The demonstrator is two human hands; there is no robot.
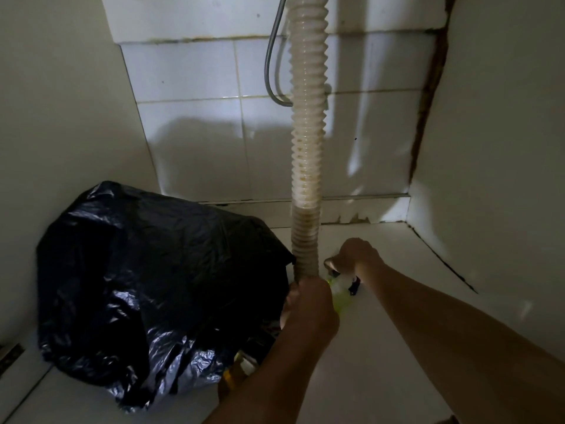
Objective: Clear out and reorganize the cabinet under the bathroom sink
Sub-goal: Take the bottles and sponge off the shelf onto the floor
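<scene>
- Under the sink, the white cabinet floor [382,347] lies dim, lit in patches, with plain white side walls left and right.
- White wall tiles [195,148] form the back, and a dark gap runs up the back right corner.
- A ribbed drain hose [306,133] hangs down the middle; a thin grey tube [270,65] loops behind it.
- A crumpled black plastic bag [146,270] fills the floor's back left corner.
- The left hand [310,307] curls its fingers round the hose's lower end.
- The right hand [351,255] is closed on the top of a yellow-green bottle [339,296] beside the hose, mid-floor; its exact hold is blurred.
</scene>
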